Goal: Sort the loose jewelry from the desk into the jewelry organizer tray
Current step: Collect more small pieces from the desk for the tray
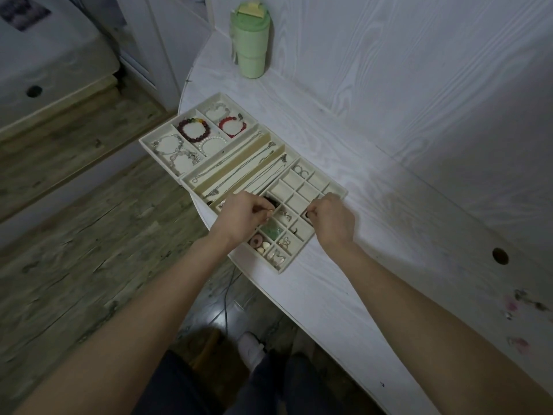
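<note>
Head view: white wood-grain desk [389,235] runs diagonally, curved near edge over plank floor [74,250]. Wall panel [419,70] closes off the far side. Wide bare desk surface to the right of the tray; round cable hole [500,256] sits out there, well apart.

Jewelry organizer tray [338,191], cream, sits at the desk's left edge, its left corners right at or slightly past the rim. Three sections: far one holds bead bracelets, incl. dark red bracelet [193,130] and bright red bracelet [232,126]; middle long slots hold chain necklaces [236,163]; near one is a small-cell grid, far cells mostly bare, near cells holding small pieces, a green stone item [270,232] and a pink ring-shaped piece [256,242].

Green tumbler [249,43] stands at the far desk corner against the wall, well clear of the tray.

Left hand [244,215] is over the grid's left side, fingers curled, pinching a thin metal piece [267,211], too small to identify. Right hand [332,220] is over the grid's right edge, fingers curled, pinching something small and dark [308,215]; can't tell what.

Loose jewelry bits [526,304] lie blurred at the desk's far right edge, well apart from both hands.
</note>
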Motion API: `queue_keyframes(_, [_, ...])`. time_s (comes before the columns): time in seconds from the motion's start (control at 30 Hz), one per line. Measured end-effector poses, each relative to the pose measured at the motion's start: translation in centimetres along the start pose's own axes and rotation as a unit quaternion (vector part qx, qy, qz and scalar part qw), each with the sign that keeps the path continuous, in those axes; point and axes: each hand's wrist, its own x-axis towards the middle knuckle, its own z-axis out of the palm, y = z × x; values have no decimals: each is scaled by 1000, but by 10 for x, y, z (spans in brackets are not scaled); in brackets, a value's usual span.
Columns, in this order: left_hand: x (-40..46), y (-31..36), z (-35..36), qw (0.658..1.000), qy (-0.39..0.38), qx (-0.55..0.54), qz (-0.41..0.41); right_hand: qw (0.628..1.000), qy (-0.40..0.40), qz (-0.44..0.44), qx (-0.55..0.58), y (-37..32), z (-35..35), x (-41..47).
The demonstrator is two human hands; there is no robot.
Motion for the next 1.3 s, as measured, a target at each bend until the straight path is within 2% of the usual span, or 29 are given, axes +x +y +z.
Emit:
queue_keyframes(0.27, [2, 2, 1, 1000, 4, 7, 0, 991, 29, 54, 119, 11, -7, 0])
queue_keyframes(0.53, [4, 3, 0, 1000, 1, 20, -3, 998, -23, -56, -16, 6, -8, 5])
queue_keyframes(1.1, [0, -1, -1, 1000, -6, 17, -3, 1000, 22, 12, 11, -4, -1, 1])
queue_keyframes(1.3, [-2, 3, -1, 997, -6, -64, -30, 999, 30, 11, 27, -2, -1, 0])
